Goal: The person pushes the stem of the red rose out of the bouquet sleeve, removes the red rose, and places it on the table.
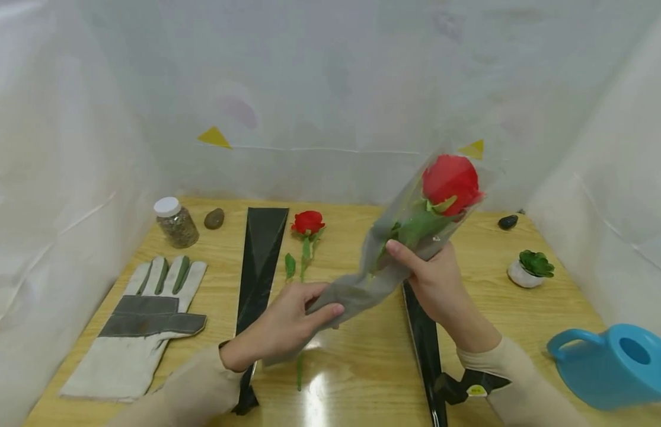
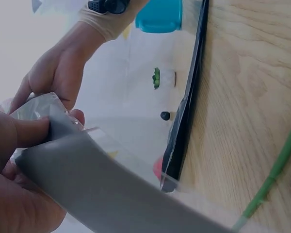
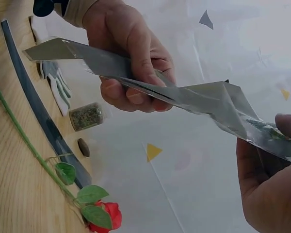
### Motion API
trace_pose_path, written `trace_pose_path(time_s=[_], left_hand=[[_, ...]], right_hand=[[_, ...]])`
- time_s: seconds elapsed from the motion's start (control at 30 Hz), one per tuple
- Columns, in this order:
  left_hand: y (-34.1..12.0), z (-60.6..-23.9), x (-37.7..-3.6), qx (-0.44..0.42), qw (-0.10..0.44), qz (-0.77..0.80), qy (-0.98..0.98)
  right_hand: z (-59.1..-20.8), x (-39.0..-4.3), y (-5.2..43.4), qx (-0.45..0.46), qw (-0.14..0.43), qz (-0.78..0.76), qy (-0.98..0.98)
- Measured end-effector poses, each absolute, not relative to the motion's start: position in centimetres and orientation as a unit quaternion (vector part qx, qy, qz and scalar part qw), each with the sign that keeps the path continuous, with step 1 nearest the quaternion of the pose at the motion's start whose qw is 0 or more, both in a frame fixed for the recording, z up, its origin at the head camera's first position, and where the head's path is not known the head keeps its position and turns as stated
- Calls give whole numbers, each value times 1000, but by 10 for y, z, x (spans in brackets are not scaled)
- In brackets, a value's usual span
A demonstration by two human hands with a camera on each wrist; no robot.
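Note:
A red rose (image 1: 452,182) stands tilted up to the right inside a grey flower sleeve (image 1: 357,290) with a clear front, held above the table. My left hand (image 1: 284,320) pinches the narrow lower end, thumb on top. Higher up, just below the bloom, my right hand (image 1: 439,287) grips the sleeve with its thumb across the front. In the right wrist view the sleeve (image 3: 208,102) looks creased and twisted between both hands. Beneath them a second rose (image 1: 309,223) lies on the table, its stem partly hidden by the left hand and sleeve.
Black sleeves lie left (image 1: 262,255) and right (image 1: 423,350) of the loose rose. At left are a work glove (image 1: 133,350), a lidded jar (image 1: 178,225) and a brown stone (image 1: 214,219). To the right are a black stone (image 1: 508,222), a potted succulent (image 1: 527,273) and a blue watering can (image 1: 602,370).

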State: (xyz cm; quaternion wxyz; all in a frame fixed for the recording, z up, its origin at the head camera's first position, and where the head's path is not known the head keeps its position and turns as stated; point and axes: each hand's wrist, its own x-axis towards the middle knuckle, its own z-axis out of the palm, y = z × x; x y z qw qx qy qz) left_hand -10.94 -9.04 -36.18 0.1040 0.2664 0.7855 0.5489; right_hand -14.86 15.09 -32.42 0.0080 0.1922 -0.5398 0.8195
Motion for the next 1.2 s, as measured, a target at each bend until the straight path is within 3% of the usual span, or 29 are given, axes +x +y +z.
trace_pose_path(time_s=[0.23, 0.47, 0.57, 1.2], left_hand=[[-96, -364, -111, 252, 69, 547, 796], [-92, -365, -110, 244, 105, 578, 771], [-90, -366, -110, 240, 120, 593, 759], [-89, -367, -103, 200, 76, 597, 773]], right_hand=[[-319, -153, 154, 180, 54, 862, -471], [-317, -154, 150, 165, 113, 860, -470], [-317, -152, 148, 163, 117, 857, -475], [-327, -144, 132, 159, 137, 777, -594]])
